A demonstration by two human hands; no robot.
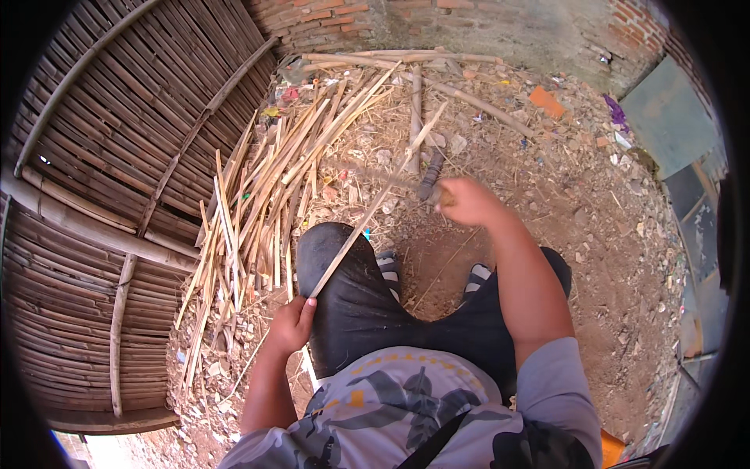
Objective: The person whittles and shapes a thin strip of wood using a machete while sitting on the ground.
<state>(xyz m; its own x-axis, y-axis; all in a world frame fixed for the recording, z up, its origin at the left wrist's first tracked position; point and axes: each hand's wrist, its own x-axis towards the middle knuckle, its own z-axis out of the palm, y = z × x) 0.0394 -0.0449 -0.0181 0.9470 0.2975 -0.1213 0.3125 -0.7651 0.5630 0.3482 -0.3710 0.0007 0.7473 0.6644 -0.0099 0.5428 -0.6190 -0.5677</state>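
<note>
My left hand (292, 324) is closed around the lower end of a long bamboo strip (361, 224), beside my left knee. The strip slants across that knee, up and away to the right, and its pale far end lies over a wooden stake. My right hand (471, 202) is closed on the handle of a knife, out in front of my right knee. Motion smears the knife's long dark blade (375, 173), which points left and crosses the strip; whether it touches the strip I cannot tell.
Many split bamboo strips (269, 207) lie heaped on the left, beside a slatted bamboo wall (148, 102). A brick wall (508, 31) closes the far side. Poles (476, 103) and an orange scrap (547, 102) lie on the littered ground. Grey sheets (664, 117) lean at right.
</note>
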